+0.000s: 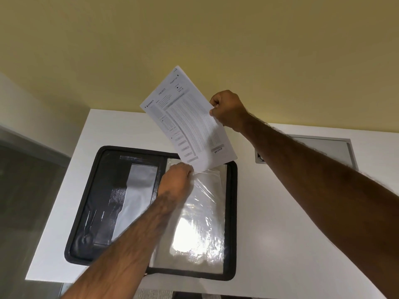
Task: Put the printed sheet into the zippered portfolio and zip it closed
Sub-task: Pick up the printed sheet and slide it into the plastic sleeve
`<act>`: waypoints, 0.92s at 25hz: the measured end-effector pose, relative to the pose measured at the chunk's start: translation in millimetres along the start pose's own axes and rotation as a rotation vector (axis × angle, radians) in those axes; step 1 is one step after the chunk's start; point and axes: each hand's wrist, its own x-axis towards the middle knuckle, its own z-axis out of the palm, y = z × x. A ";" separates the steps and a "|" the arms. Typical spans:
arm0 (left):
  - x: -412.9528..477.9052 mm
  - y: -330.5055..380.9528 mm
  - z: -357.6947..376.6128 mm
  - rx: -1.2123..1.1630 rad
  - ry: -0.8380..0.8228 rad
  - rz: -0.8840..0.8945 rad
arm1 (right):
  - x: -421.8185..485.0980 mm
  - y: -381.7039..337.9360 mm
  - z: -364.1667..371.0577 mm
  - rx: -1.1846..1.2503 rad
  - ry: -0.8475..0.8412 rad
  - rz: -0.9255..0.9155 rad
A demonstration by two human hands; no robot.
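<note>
A black zippered portfolio (103, 190) lies open flat on the white table (280, 212). Its right half carries clear plastic sleeves (200, 223) that glare under the light. My right hand (228, 108) pinches the right edge of the printed sheet (185, 119) and holds it tilted in the air above the portfolio's far edge. The sheet's lower corner hangs right at the top of the sleeves. My left hand (176, 180) grips the top edge of a clear sleeve close to that corner.
A grey metal cable hatch (323, 149) is set into the table at the right. The yellow wall (194, 39) rises behind the table. The table's left edge (58, 201) drops to a dark floor.
</note>
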 end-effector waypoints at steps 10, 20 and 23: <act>-3.1 37.8 -10.6 0.118 -0.041 0.244 | -2.5 11.5 25.4 0.103 -0.016 0.097; -2.3 48.8 -15.3 0.017 -0.002 0.162 | 8.4 19.7 22.1 0.095 0.010 0.094; 1.4 31.8 -18.2 0.029 -0.027 0.148 | 9.6 19.5 21.7 0.072 0.007 0.080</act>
